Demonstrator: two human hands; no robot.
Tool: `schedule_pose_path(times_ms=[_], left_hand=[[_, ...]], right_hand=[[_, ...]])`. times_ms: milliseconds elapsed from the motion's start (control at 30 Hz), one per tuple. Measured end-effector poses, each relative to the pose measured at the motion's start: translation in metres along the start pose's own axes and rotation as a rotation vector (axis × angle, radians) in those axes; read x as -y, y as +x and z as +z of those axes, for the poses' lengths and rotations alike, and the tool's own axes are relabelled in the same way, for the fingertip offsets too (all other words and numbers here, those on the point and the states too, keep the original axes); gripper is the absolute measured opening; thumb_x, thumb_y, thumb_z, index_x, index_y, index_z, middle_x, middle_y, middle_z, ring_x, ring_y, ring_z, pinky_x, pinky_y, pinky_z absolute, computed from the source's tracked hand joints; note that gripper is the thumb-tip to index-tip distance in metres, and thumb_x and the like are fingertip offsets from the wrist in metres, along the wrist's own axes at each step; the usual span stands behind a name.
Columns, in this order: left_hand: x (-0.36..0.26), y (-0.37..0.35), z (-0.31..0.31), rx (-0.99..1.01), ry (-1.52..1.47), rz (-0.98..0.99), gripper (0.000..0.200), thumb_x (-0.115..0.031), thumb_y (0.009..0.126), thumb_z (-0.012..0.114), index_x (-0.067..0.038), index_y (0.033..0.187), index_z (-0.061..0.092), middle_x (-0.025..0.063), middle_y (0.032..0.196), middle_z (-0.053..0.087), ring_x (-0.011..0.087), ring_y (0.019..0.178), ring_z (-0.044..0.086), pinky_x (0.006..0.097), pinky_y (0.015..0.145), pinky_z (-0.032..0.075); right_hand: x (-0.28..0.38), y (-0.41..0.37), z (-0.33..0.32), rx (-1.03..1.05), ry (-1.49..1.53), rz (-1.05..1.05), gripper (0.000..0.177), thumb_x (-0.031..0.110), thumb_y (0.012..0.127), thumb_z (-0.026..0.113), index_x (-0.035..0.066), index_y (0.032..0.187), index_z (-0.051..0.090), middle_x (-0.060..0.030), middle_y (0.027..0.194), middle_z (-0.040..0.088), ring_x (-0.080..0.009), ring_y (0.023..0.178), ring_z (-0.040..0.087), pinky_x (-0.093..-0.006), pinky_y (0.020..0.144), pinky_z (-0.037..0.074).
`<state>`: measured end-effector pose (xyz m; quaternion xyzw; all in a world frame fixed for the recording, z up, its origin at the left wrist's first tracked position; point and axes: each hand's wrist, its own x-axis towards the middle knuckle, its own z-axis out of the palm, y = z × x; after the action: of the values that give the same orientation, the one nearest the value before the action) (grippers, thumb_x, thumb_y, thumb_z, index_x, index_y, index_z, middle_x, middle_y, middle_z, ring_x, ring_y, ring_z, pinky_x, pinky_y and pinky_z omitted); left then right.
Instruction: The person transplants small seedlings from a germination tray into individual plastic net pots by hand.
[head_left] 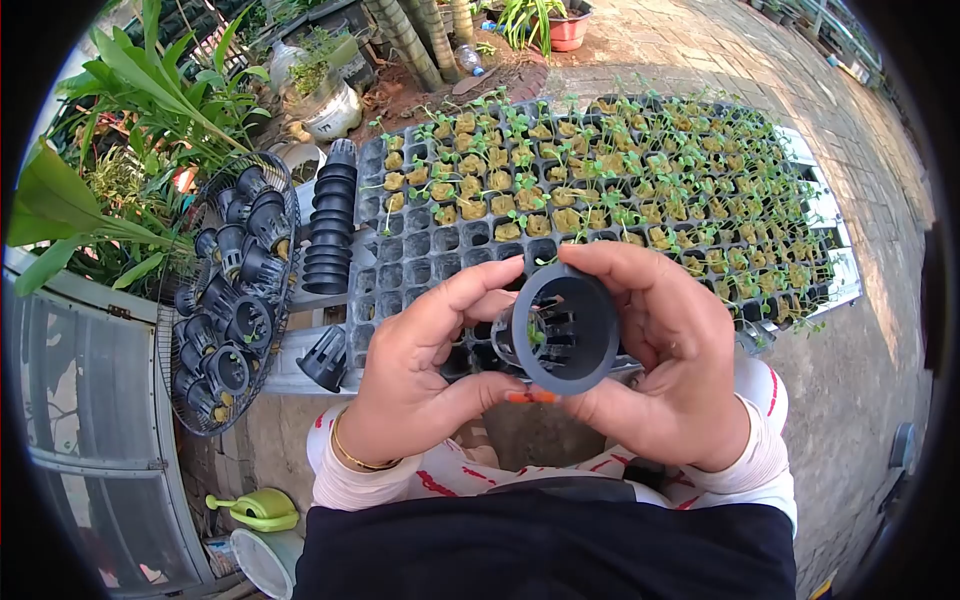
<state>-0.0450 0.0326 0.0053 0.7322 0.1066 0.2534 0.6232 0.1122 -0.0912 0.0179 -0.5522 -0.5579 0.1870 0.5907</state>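
From where I stand, both hands are closed around one black net cup (598, 325) above the near edge of the seedling tray (390, 275), the left hand (425, 375) and right hand (665, 375) gripping opposite sides, with green leaves (537, 332) showing at its slotted end. The job looks partly done: the wire basket (297, 225) holds a good pile of cups, several with greenery or plugs visible, and the tray's near-left cells are bare. Plenty is left, with seedlings (600, 165) crowding most other cells and a stack of cups (330, 225) beside the tray.
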Motion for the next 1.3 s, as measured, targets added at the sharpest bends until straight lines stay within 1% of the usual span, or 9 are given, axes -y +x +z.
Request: schedule_pose_path(times_ms=[100,267,367,500,833,933,1000,1233,1300], left_hand=[[0.002,0.0,-0.002,0.045,-0.223,-0.04,0.071,-0.005,0.075,0.074,0.001,0.135,0.037,0.0112,0.119,0.055,0.0169,0.111,0.053,0.0312,0.096,0.039],[-0.005,0.0,-0.004,0.073,-0.571,-0.226,0.044,-0.012,0.091,0.056,0.003,0.129,0.041,0.0088,0.115,0.054,0.0152,0.105,0.053,0.0309,0.094,0.042],[-0.002,-0.001,-0.003,0.092,-0.657,-0.366,0.051,-0.019,0.089,0.058,0.009,0.127,0.039,0.0185,0.122,0.053,0.0252,0.111,0.055,0.039,0.093,0.046],[0.003,-0.002,-0.004,0.156,-0.695,-0.356,0.045,-0.018,0.09,0.057,0.008,0.124,0.043,0.0187,0.117,0.056,0.0265,0.106,0.058,0.0422,0.09,0.048],[0.001,-0.002,-0.002,0.105,-0.694,-0.384,0.042,-0.018,0.09,0.055,0.008,0.122,0.045,0.0185,0.114,0.058,0.0269,0.099,0.061,0.0415,0.087,0.05],[-0.001,0.0,-0.002,0.093,-0.755,-0.412,0.026,-0.014,0.091,0.054,0.004,0.11,0.052,0.0102,0.101,0.06,0.016,0.092,0.059,0.0291,0.084,0.047],[0.004,-0.001,-0.004,0.125,-0.734,-0.4,0.041,-0.017,0.091,0.053,0.008,0.122,0.045,0.0194,0.116,0.056,0.027,0.1,0.061,0.0417,0.084,0.051],[0.006,0.0,-0.003,0.133,-0.795,-0.402,0.042,-0.017,0.091,0.053,0.008,0.123,0.043,0.0199,0.116,0.056,0.0273,0.103,0.059,0.0428,0.083,0.052],[0.001,0.001,-0.002,0.12,-0.823,-0.439,0.028,-0.016,0.091,0.054,0.003,0.112,0.051,0.0128,0.102,0.06,0.0217,0.096,0.061,0.0333,0.083,0.049]], right_hand=[[0.007,0.008,-0.003,-0.1,0.594,0.362,0.066,0.005,0.063,0.081,-0.007,0.12,0.047,-0.0133,0.104,0.062,-0.0169,0.096,0.061,-0.0286,0.085,0.048],[0.011,0.012,-0.007,-0.132,0.631,0.391,0.076,0.01,0.058,0.085,-0.008,0.121,0.047,-0.0141,0.105,0.063,-0.0189,0.095,0.063,-0.0295,0.086,0.049],[0.017,0.014,-0.007,-0.139,0.64,0.441,0.078,0.012,0.057,0.086,-0.008,0.122,0.047,-0.0142,0.105,0.063,-0.0186,0.095,0.063,-0.0289,0.085,0.049],[0.016,0.013,-0.004,-0.136,0.629,0.441,0.08,0.014,0.057,0.087,-0.008,0.122,0.047,-0.0141,0.105,0.063,-0.0183,0.095,0.062,-0.0283,0.085,0.049],[0.015,0.012,-0.001,-0.149,0.59,0.438,0.078,0.014,0.057,0.087,-0.008,0.121,0.047,-0.0137,0.104,0.063,-0.0175,0.095,0.062,-0.028,0.085,0.048],[0.013,0.011,0.0,-0.15,0.593,0.422,0.077,0.013,0.057,0.086,-0.008,0.121,0.048,-0.0135,0.103,0.063,-0.0174,0.094,0.062,-0.0279,0.084,0.049],[0.013,0.011,-0.001,-0.147,0.597,0.416,0.077,0.012,0.057,0.086,-0.008,0.121,0.048,-0.0134,0.103,0.063,-0.0174,0.093,0.062,-0.0279,0.084,0.049],[0.011,0.011,0.0,-0.15,0.595,0.418,0.076,0.012,0.057,0.086,-0.007,0.12,0.048,-0.0134,0.102,0.063,-0.0178,0.093,0.062,-0.0284,0.084,0.049],[0.011,0.011,0.0,-0.154,0.593,0.414,0.075,0.012,0.057,0.085,-0.007,0.12,0.048,-0.0134,0.102,0.063,-0.0179,0.093,0.062,-0.0285,0.084,0.049]])
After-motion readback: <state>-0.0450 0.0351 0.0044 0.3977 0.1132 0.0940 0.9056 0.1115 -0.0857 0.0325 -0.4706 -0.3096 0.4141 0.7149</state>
